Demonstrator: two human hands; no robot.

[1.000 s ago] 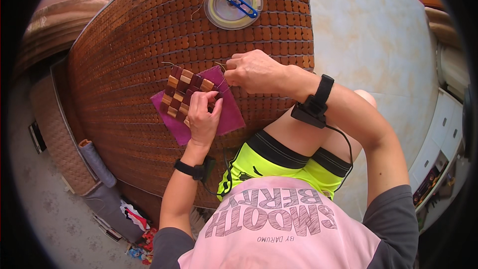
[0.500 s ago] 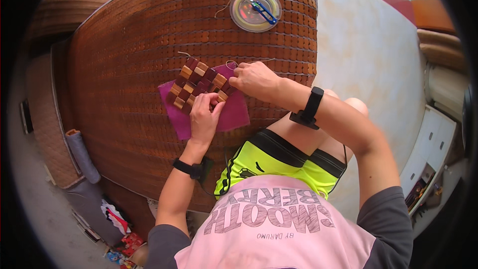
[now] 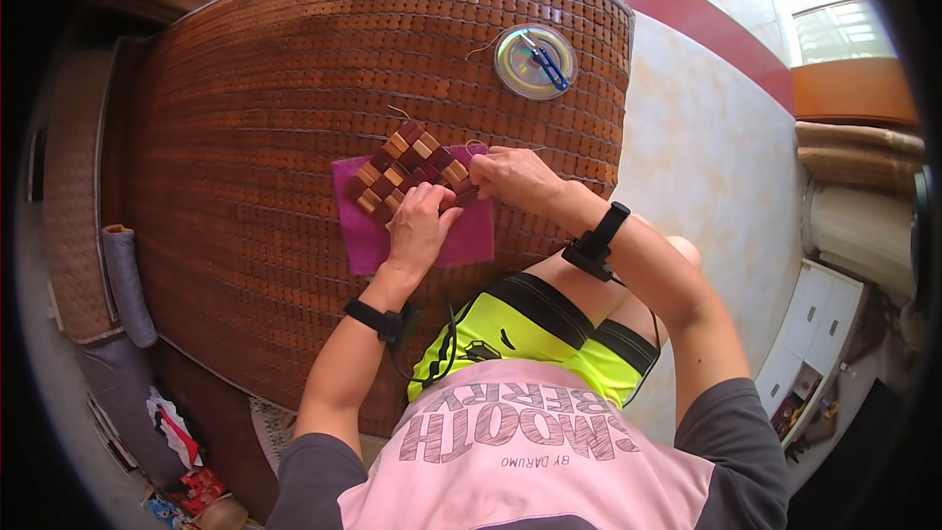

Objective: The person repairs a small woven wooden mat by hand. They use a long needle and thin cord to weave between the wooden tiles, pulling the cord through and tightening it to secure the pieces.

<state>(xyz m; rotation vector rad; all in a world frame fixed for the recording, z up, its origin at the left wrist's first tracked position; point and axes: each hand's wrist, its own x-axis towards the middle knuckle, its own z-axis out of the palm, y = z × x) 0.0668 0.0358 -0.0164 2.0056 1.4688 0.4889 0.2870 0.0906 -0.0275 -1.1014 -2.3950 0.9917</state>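
A checkered piece of small wooden blocks [image 3: 412, 159], dark red-brown and light tan, lies on a purple cloth [image 3: 365, 234]. My left hand [image 3: 420, 231] grips its near edge, fingertips on the blocks and thumb toward the right. At the right corner my right hand [image 3: 518, 179] is pinched closed against the end blocks; its fingertips hide what is between them. A thin tan cord [image 3: 475, 144] loops out beside the right hand, with a strand showing past its knuckles. Another short cord end [image 3: 397, 112] sticks out at the far corner.
Everything rests on a brown tiled mat [image 3: 245, 137]. Farther off stands a round clear plastic case [image 3: 508, 67] holding blue-handled thread snips [image 3: 551, 67]. Beyond the mat's right edge is a pale floor [image 3: 702, 128]. A white drawer cabinet [image 3: 810, 324] stands at the right.
The view has shifted, so the mat and case sit differently. Both hands stay at the wooden block piece; the right fingers have come in closer to its right corner.
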